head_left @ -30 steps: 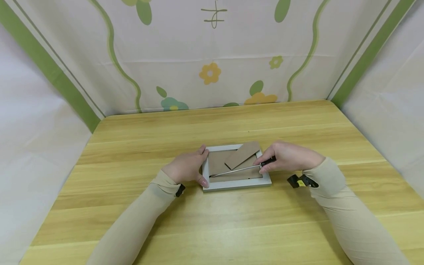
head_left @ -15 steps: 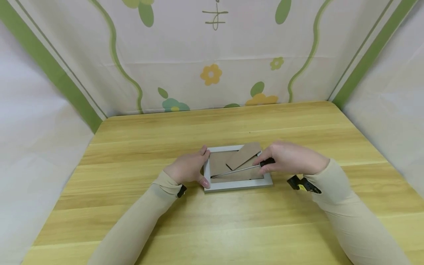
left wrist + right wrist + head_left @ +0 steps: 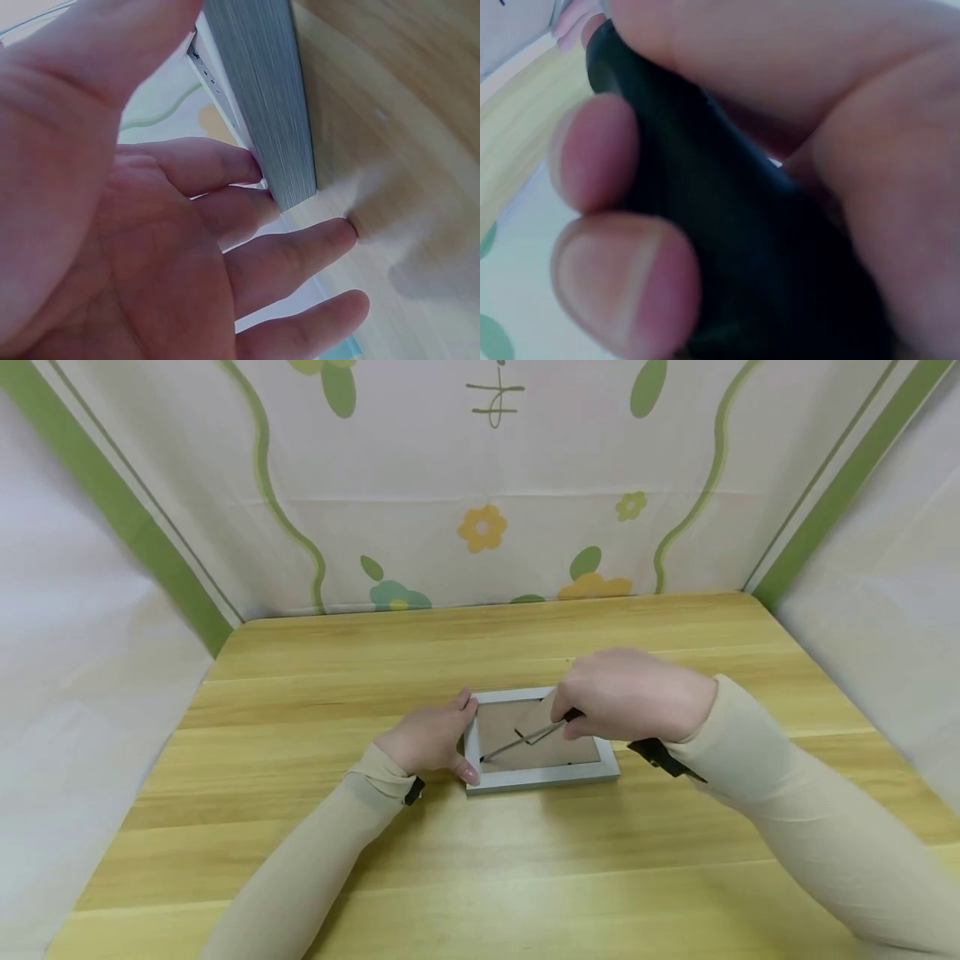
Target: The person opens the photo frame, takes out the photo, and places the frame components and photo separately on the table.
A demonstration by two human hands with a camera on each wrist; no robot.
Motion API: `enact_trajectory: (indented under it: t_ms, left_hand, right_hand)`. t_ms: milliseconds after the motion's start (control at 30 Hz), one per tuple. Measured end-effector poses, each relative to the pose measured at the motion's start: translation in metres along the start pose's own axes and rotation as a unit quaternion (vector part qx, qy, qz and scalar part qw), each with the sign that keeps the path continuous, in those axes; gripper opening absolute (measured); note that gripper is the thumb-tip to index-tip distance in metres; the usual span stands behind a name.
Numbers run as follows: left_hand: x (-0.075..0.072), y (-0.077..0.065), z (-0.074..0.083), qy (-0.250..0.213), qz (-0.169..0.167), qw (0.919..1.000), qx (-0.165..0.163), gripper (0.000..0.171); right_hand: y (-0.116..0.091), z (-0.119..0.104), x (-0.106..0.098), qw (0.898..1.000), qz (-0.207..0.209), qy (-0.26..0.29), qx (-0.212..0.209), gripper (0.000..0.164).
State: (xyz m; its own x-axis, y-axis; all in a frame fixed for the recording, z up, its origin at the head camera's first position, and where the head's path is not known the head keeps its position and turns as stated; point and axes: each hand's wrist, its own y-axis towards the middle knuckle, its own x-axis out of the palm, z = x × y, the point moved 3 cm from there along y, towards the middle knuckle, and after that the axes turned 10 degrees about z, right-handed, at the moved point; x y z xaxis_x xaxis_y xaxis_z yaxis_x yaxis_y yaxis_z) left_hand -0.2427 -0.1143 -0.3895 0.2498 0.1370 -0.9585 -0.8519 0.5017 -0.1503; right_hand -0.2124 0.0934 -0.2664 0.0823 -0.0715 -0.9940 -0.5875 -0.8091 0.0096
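A white picture frame (image 3: 555, 778) lies face down on the table, its brown backing board (image 3: 502, 720) showing. My left hand (image 3: 427, 739) grips the frame's left end, thumb at the near corner and fingers at the far one. In the left wrist view, fingertips touch the frame's grey side edge (image 3: 266, 97), while other fingers reach past it. My right hand (image 3: 633, 693) holds a screwdriver (image 3: 516, 744) by its black handle (image 3: 712, 187), fingers curled round it. The screwdriver's tip sits at the board's left edge, against the frame's inner side. A brown stand flap (image 3: 534, 720) is partly hidden under the right hand.
The wood-grain table (image 3: 480, 877) extends around the frame on all sides. Behind it hangs a white cloth (image 3: 420, 468) with flowers and green vines, and pale cloth walls (image 3: 82, 635) stand at both sides.
My right hand has risen and moved left over the frame, tilting the screwdriver more steeply and covering much of the flap. The tip stays at the left inner edge; my left hand keeps its hold.
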Motion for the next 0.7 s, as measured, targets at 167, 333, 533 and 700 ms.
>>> enact_trajectory:
  t_ms: [167,333,533,700]
  left_hand:
    - [0.0,-0.001,-0.001,0.004,0.003,1.0,0.004,0.116]
    - [-0.002,-0.002,-0.001,0.001,0.005,1.0,0.006,0.117]
    - [-0.004,-0.004,-0.001,-0.004,0.009,0.9999,0.012,0.116]
    - [-0.006,-0.006,-0.001,-0.006,0.008,0.9999,0.014,0.116]
  right_hand:
    - [0.014,-0.015,-0.011,0.999,-0.029,-0.033,0.004,0.033]
    - [0.027,-0.027,-0.02,0.997,-0.054,-0.055,0.009,0.041]
    - [0.042,-0.038,-0.027,0.993,-0.091,-0.072,0.015,0.044]
    - [0.053,-0.044,-0.031,0.989,-0.122,-0.082,0.019,0.046]
